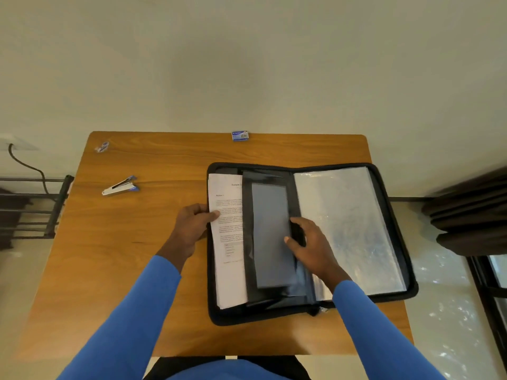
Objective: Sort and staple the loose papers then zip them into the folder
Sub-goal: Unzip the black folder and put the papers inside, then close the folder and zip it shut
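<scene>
Nearly done | left hand point(192, 226) pinches the white printed paper stack point(227, 242), half tucked under the dark inner pocket flap point(271, 237) gripped by the right hand point(310, 248) | black zip-around fabric folder point(233, 316) lies open on the wooden counter point(137, 256) | silver-and-blue stapler point(120, 186) aside; zipping judged outstanding.

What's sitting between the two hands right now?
Head view: the printed papers and a dark pocket flap lie between the left hand and right hand.

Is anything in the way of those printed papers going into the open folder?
Nothing visible blocks them. The papers already lie in the left half of the folder, partly tucked under its dark pocket, whose edge the right hand grips. The left hand pinches their outer edge.
</scene>
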`<control>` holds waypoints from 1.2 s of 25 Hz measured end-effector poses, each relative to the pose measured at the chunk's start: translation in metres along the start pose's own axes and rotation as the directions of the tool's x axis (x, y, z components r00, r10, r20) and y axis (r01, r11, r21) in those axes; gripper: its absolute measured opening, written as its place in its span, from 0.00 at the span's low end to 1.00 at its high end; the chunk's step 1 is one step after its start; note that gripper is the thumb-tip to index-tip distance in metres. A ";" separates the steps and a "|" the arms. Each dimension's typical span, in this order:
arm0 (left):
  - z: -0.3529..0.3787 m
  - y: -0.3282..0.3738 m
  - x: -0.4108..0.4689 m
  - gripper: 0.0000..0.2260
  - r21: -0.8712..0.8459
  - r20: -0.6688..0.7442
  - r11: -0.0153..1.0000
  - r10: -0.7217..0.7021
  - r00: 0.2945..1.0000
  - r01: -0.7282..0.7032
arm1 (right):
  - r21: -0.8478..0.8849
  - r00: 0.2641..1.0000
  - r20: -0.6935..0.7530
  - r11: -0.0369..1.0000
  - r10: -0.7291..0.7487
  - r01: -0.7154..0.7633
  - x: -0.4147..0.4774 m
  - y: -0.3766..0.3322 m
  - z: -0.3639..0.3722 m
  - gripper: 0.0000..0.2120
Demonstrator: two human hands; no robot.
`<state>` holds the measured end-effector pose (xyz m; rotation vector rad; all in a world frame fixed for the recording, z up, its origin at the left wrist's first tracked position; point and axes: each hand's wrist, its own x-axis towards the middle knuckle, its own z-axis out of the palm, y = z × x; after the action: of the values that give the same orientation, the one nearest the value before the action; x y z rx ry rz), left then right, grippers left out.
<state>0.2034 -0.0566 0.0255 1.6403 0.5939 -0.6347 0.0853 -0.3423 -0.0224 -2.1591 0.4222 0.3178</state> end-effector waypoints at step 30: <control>0.083 -0.099 -0.049 0.27 0.713 0.029 0.658 0.316 0.948 -0.241 | -0.003 0.887 -0.312 0.933 0.342 -0.360 -0.021 0.055 -0.046 0.29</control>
<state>0.0932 -0.1257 -0.0220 2.4544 0.1284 -0.5858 0.0470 -0.4057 -0.0279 -2.1915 1.0014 0.1939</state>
